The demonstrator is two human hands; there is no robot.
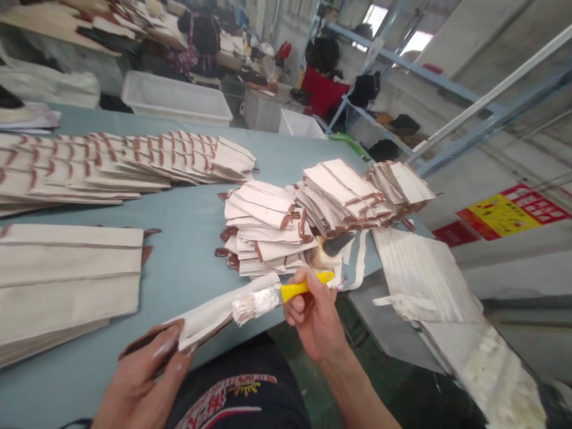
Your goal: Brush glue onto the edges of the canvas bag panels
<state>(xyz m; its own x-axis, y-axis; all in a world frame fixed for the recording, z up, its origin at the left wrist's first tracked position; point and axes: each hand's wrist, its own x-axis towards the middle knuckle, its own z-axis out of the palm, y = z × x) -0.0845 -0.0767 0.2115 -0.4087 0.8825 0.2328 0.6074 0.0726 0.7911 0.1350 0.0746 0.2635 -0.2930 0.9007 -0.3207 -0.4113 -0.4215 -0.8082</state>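
My right hand [313,313] is closed around the yellow handle of a brush [272,297]; its pale bristles and metal ferrule lie against a cream fabric piece [214,314]. My left hand [145,372] grips the near end of that same piece, by its brown edge, at the table's front edge. Just beyond the brush lies a heap of folded cream pieces with brown loops [263,229].
The blue table [187,256] carries fanned rows of cream pieces [125,161] at the back left, large flat cream panels [67,280] at the left, and more stacks [357,193] at the right. White bins [176,98] stand behind. A glue-smeared board [447,310] slopes down at the right.
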